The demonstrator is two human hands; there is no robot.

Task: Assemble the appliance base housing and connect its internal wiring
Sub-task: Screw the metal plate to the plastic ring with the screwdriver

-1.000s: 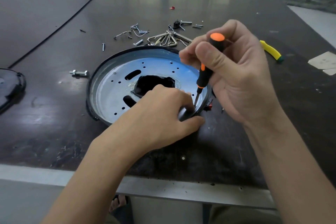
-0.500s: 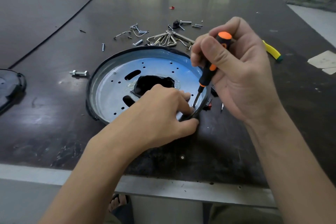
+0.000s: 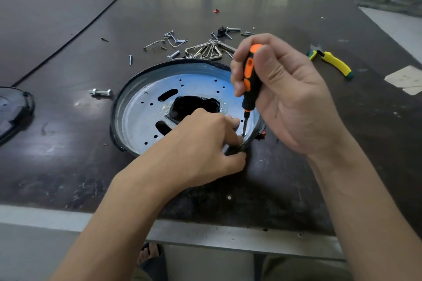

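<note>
Base housing (image 3: 141, 107): round, shiny metal plate set in a black rim, flat on the dark table (image 3: 68, 155) near its front edge; pierced with small holes, two slots and a dark ragged opening in the middle.
Right hand (image 3: 285, 102): clenched round the screwdriver handle, thumb and fingers wrapped on it, palm toward the camera.
Screwdriver (image 3: 250, 80): black and orange handle, close to upright with a slight lean; thin shaft runs down to the plate, tip seated on a screw.
Screw (image 3: 243, 134): small and silver, at the plate's near right edge, just inside the rim.
Left hand (image 3: 201, 146): grasps the housing at its near right side, thumb against the outside of the black rim, fingers curled over onto the plate, just beside the screw; one fingertip lies close to the shaft.
Hex keys (image 3: 205, 50): fanned bundle, just behind the housing.
Loose screws (image 3: 170, 34): scattered behind the housing, around the hex keys.
Bolt (image 3: 100, 92): silver, lying left of the housing, apart from it.
Pliers (image 3: 335, 64): yellow handles, on the right, well apart from the housing.
Black cover (image 3: 13, 107): at the left edge, partly out of view.
Red piece (image 3: 262, 136): small, beside the rim below the right hand (too hidden to identify).
Paper scraps (image 3: 404, 76): pale, at the far right edge.
</note>
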